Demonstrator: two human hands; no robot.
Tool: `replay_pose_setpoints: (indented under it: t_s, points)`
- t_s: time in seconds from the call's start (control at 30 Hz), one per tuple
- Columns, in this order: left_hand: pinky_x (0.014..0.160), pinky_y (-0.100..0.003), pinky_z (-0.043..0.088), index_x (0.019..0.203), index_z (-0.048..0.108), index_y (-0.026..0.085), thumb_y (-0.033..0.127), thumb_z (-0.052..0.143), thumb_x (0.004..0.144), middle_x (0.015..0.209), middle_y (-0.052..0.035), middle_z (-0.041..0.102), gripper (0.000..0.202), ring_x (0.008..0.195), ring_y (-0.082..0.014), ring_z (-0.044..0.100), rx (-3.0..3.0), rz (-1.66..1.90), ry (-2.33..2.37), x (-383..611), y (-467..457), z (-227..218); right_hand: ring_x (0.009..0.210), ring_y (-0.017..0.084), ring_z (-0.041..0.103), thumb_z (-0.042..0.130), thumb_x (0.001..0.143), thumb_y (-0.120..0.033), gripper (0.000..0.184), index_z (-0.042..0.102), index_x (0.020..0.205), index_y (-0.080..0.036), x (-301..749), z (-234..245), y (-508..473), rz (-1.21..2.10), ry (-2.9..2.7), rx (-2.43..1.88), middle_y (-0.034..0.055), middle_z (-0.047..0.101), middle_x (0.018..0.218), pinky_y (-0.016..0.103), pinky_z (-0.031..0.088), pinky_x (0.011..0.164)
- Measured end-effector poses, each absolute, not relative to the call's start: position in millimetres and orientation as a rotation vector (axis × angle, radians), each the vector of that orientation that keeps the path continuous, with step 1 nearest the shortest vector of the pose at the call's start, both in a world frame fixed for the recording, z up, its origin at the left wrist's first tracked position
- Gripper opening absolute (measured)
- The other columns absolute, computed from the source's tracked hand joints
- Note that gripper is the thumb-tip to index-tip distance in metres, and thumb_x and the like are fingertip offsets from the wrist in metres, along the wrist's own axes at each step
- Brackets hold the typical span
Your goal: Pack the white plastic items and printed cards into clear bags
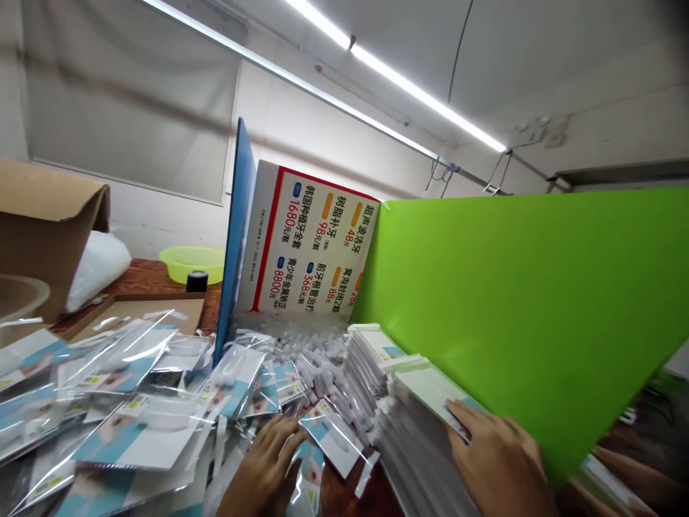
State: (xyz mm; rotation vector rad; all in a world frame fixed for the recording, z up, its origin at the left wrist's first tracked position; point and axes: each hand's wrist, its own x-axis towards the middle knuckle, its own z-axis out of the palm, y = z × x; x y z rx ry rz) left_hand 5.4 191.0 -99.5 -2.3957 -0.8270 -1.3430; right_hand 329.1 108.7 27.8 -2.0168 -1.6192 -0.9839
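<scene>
My right hand [492, 459] is at the near end of a stack of printed cards [425, 380], its fingers closed on the edge of a card there. Low in the middle, my left hand [263, 467] lies over the packets with its fingers stretched forward; I see nothing held in it. Just right of its fingertips is a clear-wrapped card packet [334, 438] with a white piece inside. A heap of similar blue-and-white packets [145, 431] spreads to the left. Behind the hands lies a pile of small white plastic pieces [317, 366].
A green board [511, 301] stands along the right, a printed price board [309, 244] at the back and a blue panel [235, 230] at the left. Farther left are a cardboard box [43, 230] and a yellow-green basin [177, 264]. Another person's arm [635, 474] shows beyond the green board.
</scene>
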Motion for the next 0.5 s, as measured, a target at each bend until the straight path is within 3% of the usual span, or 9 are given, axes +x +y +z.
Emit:
replay_pose_setpoints:
  t_s: [0.13,0.23,0.33,0.4,0.47,0.5]
  points:
    - [0.096,-0.041,0.060,0.122,0.060,0.021,0.014,0.051,0.094,0.116,-0.0098,0.073,0.031,0.110,-0.0255,0.070,-2.447,-1.348,-0.885,5.0,186.7,-97.1,0.091,0.036,0.074,0.038,0.093,-0.035,0.044,0.078,0.102,-0.019,329.7,30.8,110.6,-0.991,-1.565,-1.982,0.0159,0.081,0.104,0.057,0.048,0.088]
    - [0.096,-0.042,0.060,0.122,0.061,0.022,0.014,0.050,0.095,0.117,-0.0099,0.073,0.030,0.110,-0.0259,0.070,-2.530,-1.381,-0.945,5.5,185.6,-95.9,0.095,0.039,0.072,0.034,0.101,-0.036,0.049,0.074,0.112,-0.009,315.5,40.6,113.1,-1.080,-1.469,-1.782,0.0221,0.077,0.113,0.060,0.049,0.090]
    - [0.099,-0.039,0.057,0.127,0.062,0.025,0.022,0.048,0.099,0.123,-0.0095,0.072,0.031,0.115,-0.0249,0.068,-2.802,-1.406,-1.005,3.9,185.8,-97.4,0.110,0.039,0.066,0.046,0.101,-0.026,0.043,0.061,0.136,-0.009,270.7,40.4,118.4,-1.085,-1.328,-1.468,0.0231,0.072,0.122,0.056,0.050,0.096]
    - [0.105,-0.039,0.053,0.138,0.056,0.028,0.033,0.047,0.101,0.135,-0.0099,0.067,0.039,0.124,-0.0261,0.064,-3.052,-1.444,-1.026,1.2,186.7,-103.3,0.122,0.038,0.060,0.046,0.100,-0.019,0.052,0.045,0.152,-0.017,229.9,23.4,126.7,-0.977,-1.387,-1.294,0.0204,0.065,0.134,0.056,0.048,0.102]
    - [0.113,-0.043,0.045,0.150,0.046,0.027,0.047,0.047,0.099,0.147,-0.0113,0.059,0.054,0.134,-0.0294,0.056,-3.248,-1.553,-1.079,-3.0,188.2,-113.7,0.133,0.039,0.052,0.042,0.098,-0.015,0.061,0.032,0.158,-0.016,191.4,-6.2,139.8,-0.766,-1.652,-1.128,0.0196,0.058,0.144,0.058,0.045,0.107]
    - [0.116,-0.046,0.041,0.152,0.044,0.025,0.055,0.046,0.098,0.150,-0.0127,0.056,0.062,0.136,-0.0317,0.054,-3.295,-1.637,-1.152,-5.4,189.3,-119.9,0.133,0.036,0.053,0.041,0.096,-0.010,0.063,0.031,0.158,-0.016,176.0,-22.9,147.5,-0.709,-1.793,-1.050,0.0170,0.061,0.141,0.055,0.047,0.107]
